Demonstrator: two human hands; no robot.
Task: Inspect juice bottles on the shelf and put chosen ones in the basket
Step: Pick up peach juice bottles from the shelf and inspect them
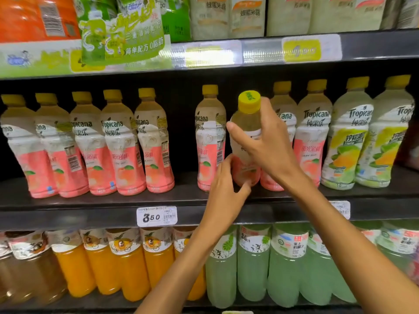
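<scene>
- Right hand (267, 146) gripped the tilted peach bottle (246, 141); left hand (224, 177) cupped its base.
- A loosened grip could knock the neighbouring bottle (209, 137) at its left.

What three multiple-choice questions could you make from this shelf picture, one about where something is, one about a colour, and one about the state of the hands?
1. Where is the white price tag reading 3.50?
A. On the shelf edge below the peach bottles
B. On the top shelf edge
C. On a bottle cap

2. What colour is the cap of the held bottle?
A. Red
B. Yellow
C. Blue

3. How is the held bottle being held?
A. By the left hand alone
B. By neither hand
C. By both hands

Answers:
1 A: the price tag sits on the edge under the peach bottles.
2 B: the held bottle has a yellow cap.
3 C: the right hand grips its upper part, the left hand its base.
</scene>
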